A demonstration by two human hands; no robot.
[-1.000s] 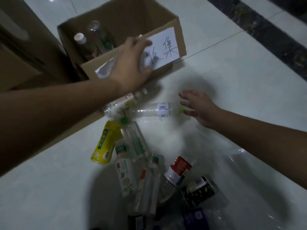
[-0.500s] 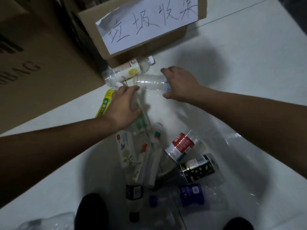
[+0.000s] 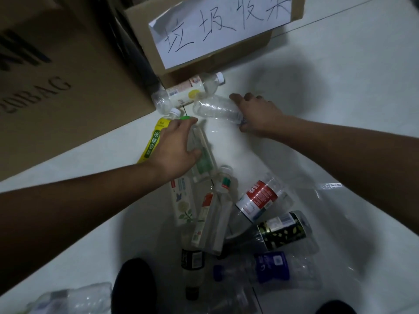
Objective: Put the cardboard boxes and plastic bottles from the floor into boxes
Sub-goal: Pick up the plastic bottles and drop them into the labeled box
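Several plastic bottles lie in a heap on the white floor. My left hand [image 3: 175, 145] wraps a clear bottle with a green cap and green label [image 3: 201, 152]. My right hand [image 3: 256, 115] grips a clear ribbed bottle [image 3: 215, 108] lying on its side. Above them stands an open cardboard box [image 3: 217, 62] with a handwritten white paper label [image 3: 217, 26]. A white-labelled bottle [image 3: 188, 91] rests against the box's base. A yellow bottle [image 3: 154, 139] lies left of my left hand.
A large printed cardboard box [image 3: 63, 82] fills the upper left. Nearer me lie a red-labelled bottle [image 3: 258, 198], a dark-labelled one [image 3: 281, 231], a blue-labelled one [image 3: 269, 267] and a crumpled clear bottle [image 3: 74, 300]. Dark shoes [image 3: 133, 286] show at the bottom edge.
My left hand left the labelled box and came down onto the green-capped bottle. My right hand reached forward and closed on the clear ribbed bottle. The view tilted down toward the heap.
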